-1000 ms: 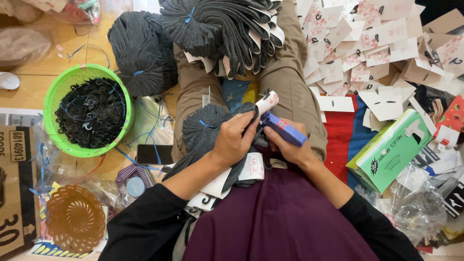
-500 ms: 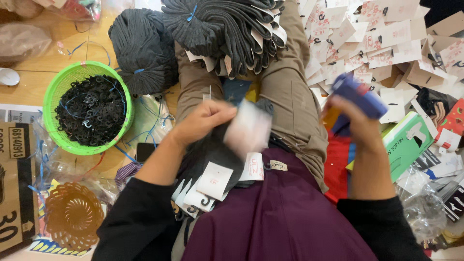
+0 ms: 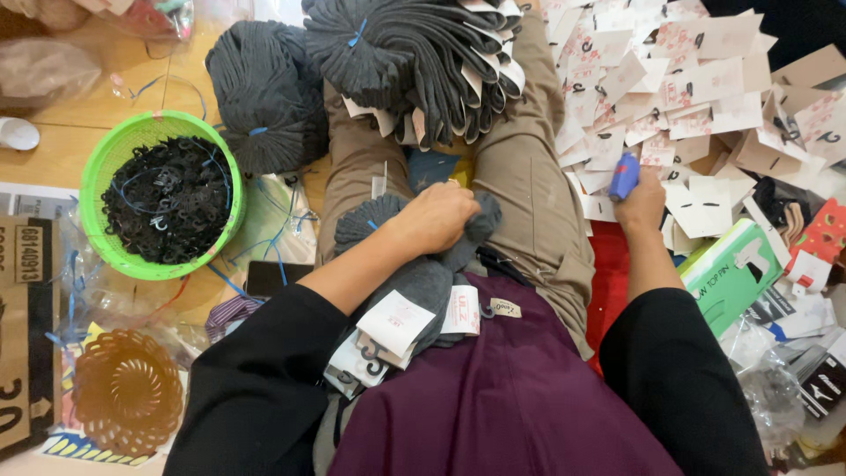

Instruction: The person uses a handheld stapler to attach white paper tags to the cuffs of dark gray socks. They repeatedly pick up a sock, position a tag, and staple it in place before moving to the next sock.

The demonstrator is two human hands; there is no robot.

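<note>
The left hand [image 3: 438,216] is clenched on a bundle of grey socks [image 3: 414,282] lying in the lap; the right hand [image 3: 641,198] grips a blue tagging tool [image 3: 624,174] over the heap of paper tags [image 3: 696,79]; keeping the bundle pinned flat should help; its long axis runs diagonally, tagged ends toward the body.

My left hand [image 3: 436,216] rests on the socks [image 3: 414,282] in my lap; my right hand [image 3: 641,201] lies right of my leg on the cards [image 3: 705,79]; the basket [image 3: 106,167] of hooks [image 3: 163,211] sits far left
</note>
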